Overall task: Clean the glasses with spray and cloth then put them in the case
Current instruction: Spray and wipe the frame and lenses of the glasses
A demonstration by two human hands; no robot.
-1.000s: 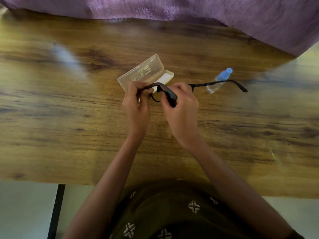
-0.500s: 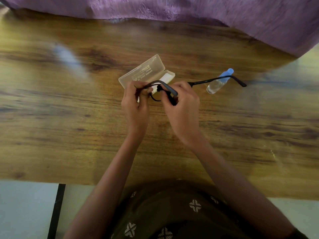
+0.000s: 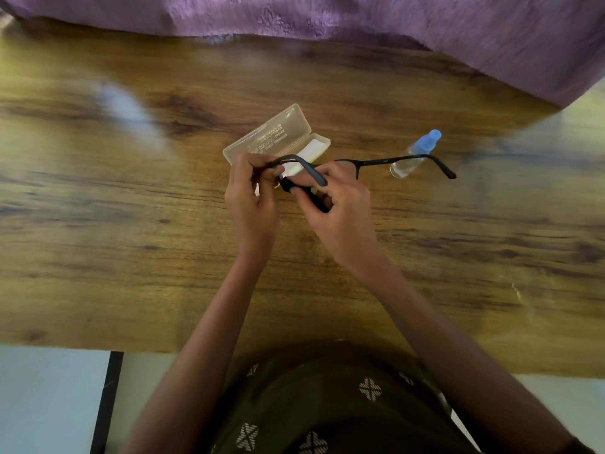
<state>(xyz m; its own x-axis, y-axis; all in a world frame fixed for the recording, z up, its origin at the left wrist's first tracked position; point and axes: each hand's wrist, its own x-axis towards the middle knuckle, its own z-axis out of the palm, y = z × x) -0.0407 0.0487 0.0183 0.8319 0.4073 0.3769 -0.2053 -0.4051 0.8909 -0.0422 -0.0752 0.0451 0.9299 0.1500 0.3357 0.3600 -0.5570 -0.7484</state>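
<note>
1. Table [image 3: 131, 257]: wood grain, carries all the task's things. Purple fabric [image 3: 327, 14] drapes over its far edge.
2. Left hand [image 3: 250, 204]: fingers curled, pinching the left end of the glasses [image 3: 376, 162] at the frame. It holds the frame above the table, not resting on it.
3. Right hand [image 3: 343, 211]: fingers curled, gripping a dark folded piece, most likely the cloth [image 3: 307, 196], pressed at the left lens. Whether it also grips the frame I cannot tell; the fingers hide that part.
4. Glasses: thin dark frame, held between both hands just in front of the case. The long axis runs left to right. One temple reaches out to the right, passing in front of the bottle; the other curves back over the right hand's knuckles.
5. Case [image 3: 268, 139]: translucent beige, open on the table, with a white lining showing in the base. It lies just beyond the hands, with its long axis slanting from near-left to far-right.
6. Spray bottle [image 3: 409, 158]: clear with a blue cap, lying on its side to the right of the case and well clear of both hands.
7. Judgement: the wiping step is in hand and casing is not yet done. The case sits directly beyond the glasses, and the left hand is nearer to it. Both temples need folding, and the frame needs turning slightly to match the case's slant.
</note>
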